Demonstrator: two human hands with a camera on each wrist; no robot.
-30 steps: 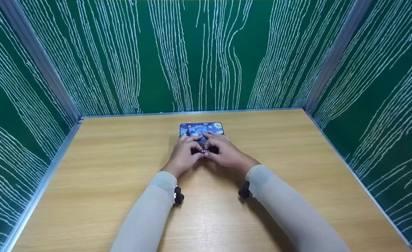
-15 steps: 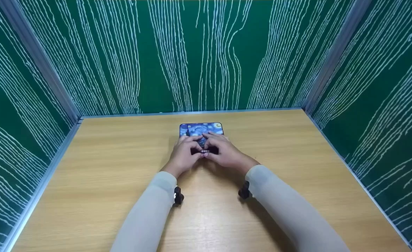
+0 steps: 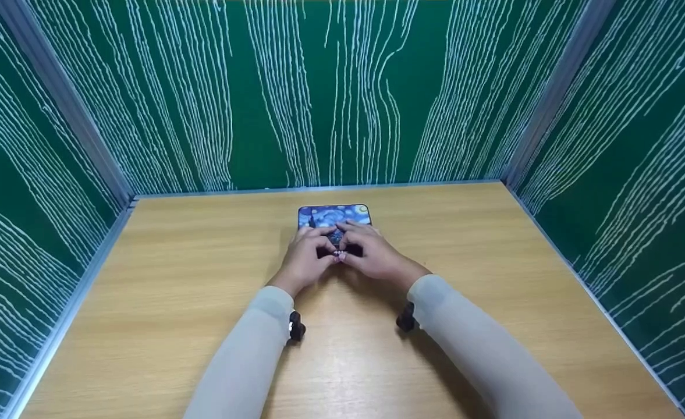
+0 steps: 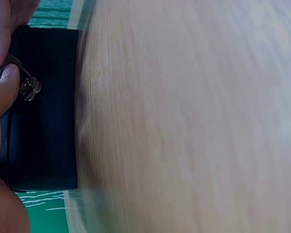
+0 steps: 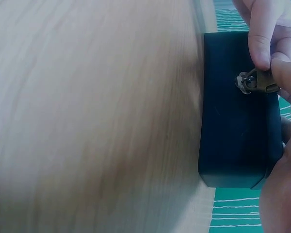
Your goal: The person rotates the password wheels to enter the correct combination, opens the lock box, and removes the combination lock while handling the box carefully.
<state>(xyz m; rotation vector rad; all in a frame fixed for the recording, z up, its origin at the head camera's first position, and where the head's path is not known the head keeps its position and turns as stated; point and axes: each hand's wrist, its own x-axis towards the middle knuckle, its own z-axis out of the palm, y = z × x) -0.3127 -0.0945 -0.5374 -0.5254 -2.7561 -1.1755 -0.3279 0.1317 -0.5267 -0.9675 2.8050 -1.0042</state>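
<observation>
A dark box point(image 4: 43, 131) stands on the table, its lid point(image 3: 334, 215) printed with a blue swirling night-sky painting. From the metal hasp point(image 4: 31, 88) on its front hangs a small combination padlock point(image 5: 263, 81) with number dials. My left hand point(image 3: 307, 256) pinches one end of the padlock between thumb and finger, its other fingers over the lid's left side. At the opposite end, my right hand point(image 3: 376, 251) does the same from the right, fingers lying over the lid. The fingertips of both hands nearly meet and cover much of the padlock.
The wooden table point(image 3: 191, 279) spreads out around the box. Green panels point(image 3: 261, 116) with white wavy lines rise behind it and on both sides, framed by grey metal posts point(image 3: 543, 110). A small black device point(image 3: 297, 326) sits at the left cuff, another point(image 3: 406, 317) at the right.
</observation>
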